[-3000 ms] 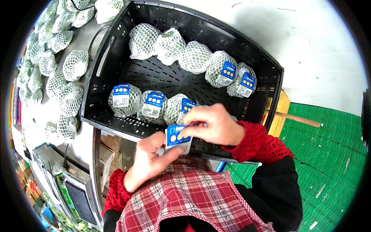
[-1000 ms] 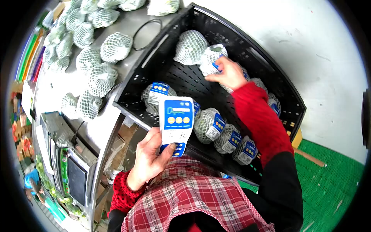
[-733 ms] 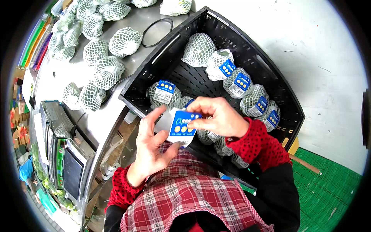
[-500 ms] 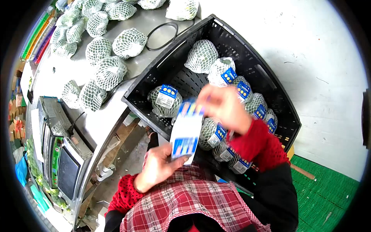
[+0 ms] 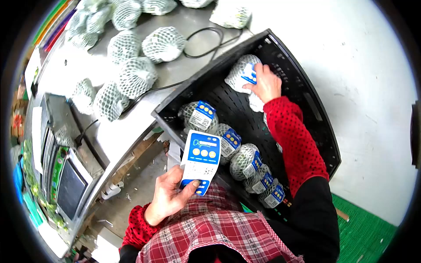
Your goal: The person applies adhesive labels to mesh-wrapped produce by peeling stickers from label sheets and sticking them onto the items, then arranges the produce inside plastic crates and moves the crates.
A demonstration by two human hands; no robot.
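My left hand pinches a strip of blue and white labels in front of the apron. My right hand reaches into the black crate, its fingers on a blue label against the top net-wrapped item of the far row. Other items in that row are partly hidden by the hand and sleeve. Along the near side, several net-wrapped items, among them one at the left end and one in the middle, bear blue and white labels.
On the metal table at the left lie several unlabelled net-wrapped items and a black cable. A machine with a dark screen stands at its lower left. A white wall borders the crate; green flooring shows lower right.
My right hand has moved from the label strip to the far row's top item, which now has a blue label at my fingers. The crate and table have shifted in view as the camera turned.
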